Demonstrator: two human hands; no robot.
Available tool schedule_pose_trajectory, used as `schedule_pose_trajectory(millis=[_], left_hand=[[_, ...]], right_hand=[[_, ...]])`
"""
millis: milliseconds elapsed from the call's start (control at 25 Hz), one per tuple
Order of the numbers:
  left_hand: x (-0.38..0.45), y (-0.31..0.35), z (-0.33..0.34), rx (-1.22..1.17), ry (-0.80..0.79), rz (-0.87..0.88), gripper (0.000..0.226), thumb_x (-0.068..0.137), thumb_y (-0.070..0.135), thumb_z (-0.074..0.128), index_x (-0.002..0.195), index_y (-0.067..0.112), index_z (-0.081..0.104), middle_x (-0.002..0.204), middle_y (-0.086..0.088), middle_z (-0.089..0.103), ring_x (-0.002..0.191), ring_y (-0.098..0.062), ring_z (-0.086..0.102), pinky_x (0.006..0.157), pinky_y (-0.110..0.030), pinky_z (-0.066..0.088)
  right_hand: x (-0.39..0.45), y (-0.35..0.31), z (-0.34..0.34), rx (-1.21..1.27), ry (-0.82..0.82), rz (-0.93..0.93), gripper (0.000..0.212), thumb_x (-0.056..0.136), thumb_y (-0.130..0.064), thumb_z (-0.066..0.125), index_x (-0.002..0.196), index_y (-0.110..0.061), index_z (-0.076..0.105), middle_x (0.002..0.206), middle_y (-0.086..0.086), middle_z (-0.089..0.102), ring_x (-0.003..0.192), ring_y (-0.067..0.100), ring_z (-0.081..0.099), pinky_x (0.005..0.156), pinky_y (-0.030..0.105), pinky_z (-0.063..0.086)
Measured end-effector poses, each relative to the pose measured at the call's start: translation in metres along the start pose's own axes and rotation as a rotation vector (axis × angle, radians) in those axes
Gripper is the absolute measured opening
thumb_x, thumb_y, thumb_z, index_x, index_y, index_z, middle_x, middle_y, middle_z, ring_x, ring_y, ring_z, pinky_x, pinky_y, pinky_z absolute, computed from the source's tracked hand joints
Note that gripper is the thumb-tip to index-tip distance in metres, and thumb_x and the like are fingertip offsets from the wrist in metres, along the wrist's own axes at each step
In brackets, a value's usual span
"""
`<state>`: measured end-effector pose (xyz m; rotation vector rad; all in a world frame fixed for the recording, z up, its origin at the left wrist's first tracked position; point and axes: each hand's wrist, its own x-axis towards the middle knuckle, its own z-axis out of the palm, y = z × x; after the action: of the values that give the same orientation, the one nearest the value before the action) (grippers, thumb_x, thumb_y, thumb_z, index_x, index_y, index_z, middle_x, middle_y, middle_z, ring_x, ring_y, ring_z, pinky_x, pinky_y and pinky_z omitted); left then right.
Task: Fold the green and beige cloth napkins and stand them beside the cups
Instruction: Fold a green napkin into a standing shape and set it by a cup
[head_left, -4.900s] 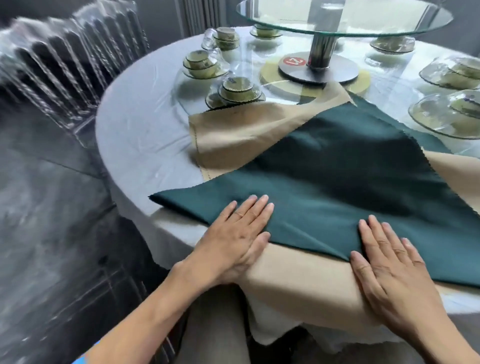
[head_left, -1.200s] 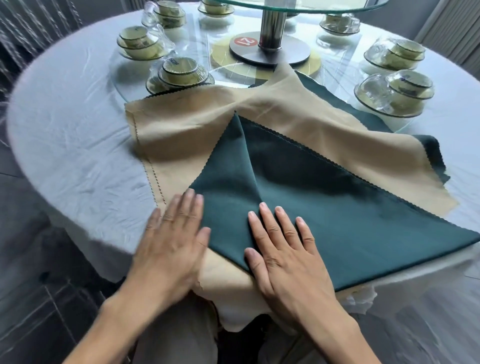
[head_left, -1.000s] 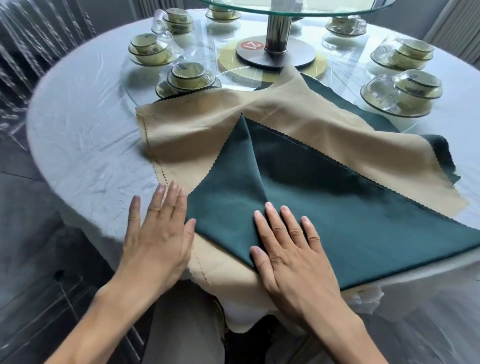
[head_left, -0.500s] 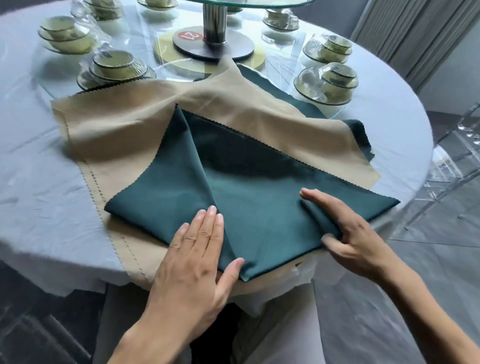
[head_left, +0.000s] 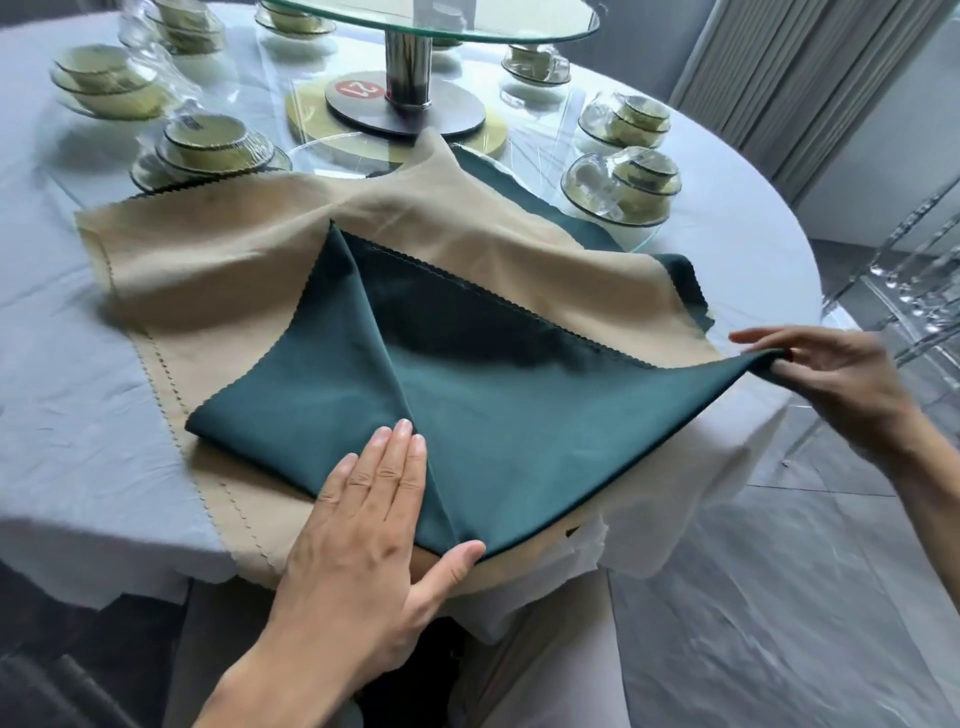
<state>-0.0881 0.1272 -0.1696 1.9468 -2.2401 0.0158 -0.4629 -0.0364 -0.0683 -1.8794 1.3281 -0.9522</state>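
The green napkin (head_left: 483, 410) is lying half-folded on the beige napkin (head_left: 223, 270) at the worktop's (head_left: 62, 374) near edge. My left hand (head_left: 374, 519) is pressing flat on its near fold; my right hand (head_left: 831, 374) is pinching its raised right corner.

Only one sign can be read: a small round red disc (head_left: 359, 89) with white digits. It lies on the dark round metal base (head_left: 410, 111) of the glass turntable stand, in the middle of the round table (head_left: 78, 395) with the pale grey cloth. The digits are seen upside down from the camera and seem to be "21", but the glass in front makes them a little unclear. A small dark label (head_left: 192, 122) sits on the plastic wrap of the nearest wrapped green bowl set (head_left: 210, 143); its print is too small to read.
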Motion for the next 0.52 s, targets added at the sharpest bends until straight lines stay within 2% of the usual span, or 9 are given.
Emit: schedule_pose_trajectory(millis=[40,120,240,280,360,440,520], left_hand=[[0.000,0.000,0.000,0.002,-0.001,0.005,0.095,0.094,0.075,0.017,0.149,0.001,0.038,0.158,-0.011,0.033,0.147,-0.023,0.029,0.117,-0.040,0.018],[0.000,0.001,-0.001,0.005,0.006,0.011,0.096,0.093,0.077,0.017,0.150,0.002,0.037,0.159,-0.010,0.032,0.147,-0.023,0.028,0.116,-0.040,0.018],[-0.003,0.001,-0.003,-0.014,0.011,0.002,0.100,0.090,0.082,0.021,0.151,0.004,0.035,0.160,-0.009,0.030,0.149,-0.022,0.025,0.115,-0.040,0.018],[-0.003,0.001,-0.003,-0.025,0.014,-0.002,0.103,0.087,0.085,0.023,0.151,0.004,0.035,0.160,-0.009,0.030,0.149,-0.022,0.025,0.115,-0.040,0.018],[-0.002,0.000,-0.004,-0.043,0.015,-0.002,0.110,0.082,0.089,0.027,0.151,0.004,0.036,0.160,-0.010,0.030,0.149,-0.023,0.025,0.115,-0.041,0.019],[-0.002,0.000,-0.003,-0.051,0.016,0.008,0.109,0.081,0.087,0.035,0.149,0.002,0.038,0.159,-0.012,0.031,0.147,-0.025,0.028,0.115,-0.041,0.019],[-0.003,0.000,-0.003,-0.066,0.048,0.012,0.097,0.079,0.069,0.049,0.149,0.002,0.039,0.158,-0.013,0.032,0.146,-0.025,0.033,0.115,-0.040,0.019]], right_hand=[[0.011,-0.015,0.002,0.066,0.023,-0.007,0.027,0.070,-0.044,0.082,0.086,-0.022,0.077,0.101,-0.002,0.075,0.097,0.016,0.067,0.092,0.026,0.051],[0.041,-0.046,0.018,0.141,0.021,-0.068,0.022,0.073,-0.022,0.077,0.093,-0.013,0.075,0.094,-0.002,0.076,0.091,0.020,0.066,0.090,0.029,0.051],[0.094,-0.095,0.060,0.118,0.004,-0.161,0.025,0.078,-0.002,0.074,0.102,0.004,0.071,0.078,-0.002,0.075,0.074,0.015,0.062,0.075,0.029,0.050],[0.111,-0.110,0.079,0.071,-0.005,-0.183,0.024,0.077,-0.002,0.073,0.099,0.007,0.071,0.073,0.002,0.071,0.070,0.014,0.058,0.068,0.030,0.047],[0.138,-0.137,0.120,-0.074,-0.027,-0.235,0.034,0.070,-0.019,0.070,0.087,0.011,0.067,0.068,0.019,0.058,0.068,0.015,0.047,0.063,0.033,0.038],[0.154,-0.156,0.161,-0.355,-0.094,-0.305,0.032,0.068,-0.025,0.064,0.078,0.004,0.063,0.068,0.015,0.052,0.066,0.017,0.046,0.061,0.030,0.035],[0.159,-0.169,0.194,-0.646,-0.163,-0.375,0.017,0.074,-0.020,0.062,0.072,-0.004,0.058,0.068,0.011,0.051,0.068,0.026,0.049,0.060,0.030,0.036]])
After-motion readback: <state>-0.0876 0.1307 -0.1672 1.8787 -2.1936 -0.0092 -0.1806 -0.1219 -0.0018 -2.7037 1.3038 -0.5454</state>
